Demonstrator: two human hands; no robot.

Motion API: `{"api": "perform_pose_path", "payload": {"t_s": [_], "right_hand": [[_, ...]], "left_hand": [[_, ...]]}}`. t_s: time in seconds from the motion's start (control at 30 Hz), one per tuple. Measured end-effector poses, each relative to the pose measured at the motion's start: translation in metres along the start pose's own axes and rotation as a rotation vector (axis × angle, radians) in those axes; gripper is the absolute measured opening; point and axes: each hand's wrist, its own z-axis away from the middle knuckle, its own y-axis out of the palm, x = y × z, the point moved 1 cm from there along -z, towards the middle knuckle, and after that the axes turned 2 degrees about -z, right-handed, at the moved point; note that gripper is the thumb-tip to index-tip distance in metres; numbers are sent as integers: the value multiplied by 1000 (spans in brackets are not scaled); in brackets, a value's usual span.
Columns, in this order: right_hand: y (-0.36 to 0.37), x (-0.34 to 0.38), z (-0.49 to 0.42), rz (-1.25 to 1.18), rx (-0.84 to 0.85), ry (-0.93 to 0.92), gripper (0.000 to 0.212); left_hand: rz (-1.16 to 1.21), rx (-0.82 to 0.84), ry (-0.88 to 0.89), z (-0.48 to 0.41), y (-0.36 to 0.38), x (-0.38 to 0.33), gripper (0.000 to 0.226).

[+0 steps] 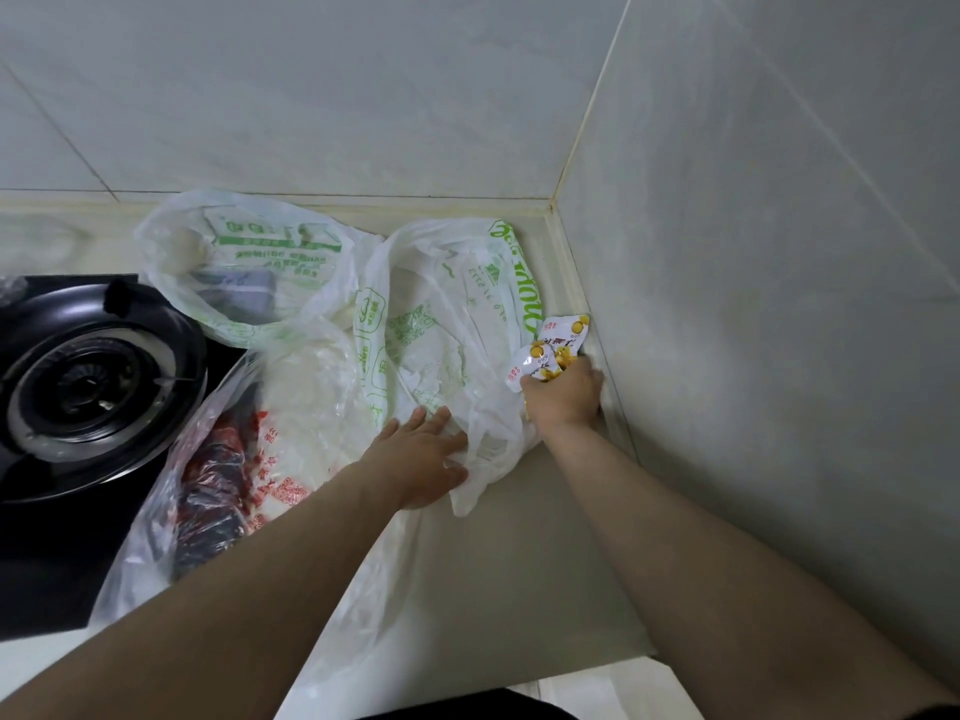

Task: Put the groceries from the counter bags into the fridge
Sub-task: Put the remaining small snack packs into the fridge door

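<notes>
Head view: right hand (563,394) is curled tight round a little bunch of white-and-yellow sachets (550,345), up in the counter (519,563) corner against the tiled wall (727,252).
Left hand: left hand (421,459) lies flat on the green-print bag (441,314), fingers straight, pressing it down. It's not gripping anything as far as I can see.
Sachets: outside that bag, just beside its right edge. Can't tell if they're off the counter yet.
Other bags: a second green-print bag (249,262) sits behind with something boxy and grey inside. A clear red-lettered bag (218,459) on the left holds dark red stuff and laps over the gas hob (88,387).
Fridge: not in shot.
Progress: early days, I reckon. One handful is out and nothing visibly put away. At least two bags look loaded, so plenty of trips left.
</notes>
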Motion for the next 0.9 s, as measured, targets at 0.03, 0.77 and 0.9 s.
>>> {"api": "perform_pose_path", "payload": {"t_s": [0.03, 0.77, 0.9], "right_hand": [[-1, -1, -2, -21, 0, -20, 43], [-110, 35, 124, -421, 642, -213, 48], [-100, 51, 158, -352, 804, -264, 44]], "left_hand": [[3, -2, 0, 0, 0, 0, 59], [1276, -494, 87, 71, -59, -13, 23], [1519, -441, 153, 122, -66, 6, 23]]}}
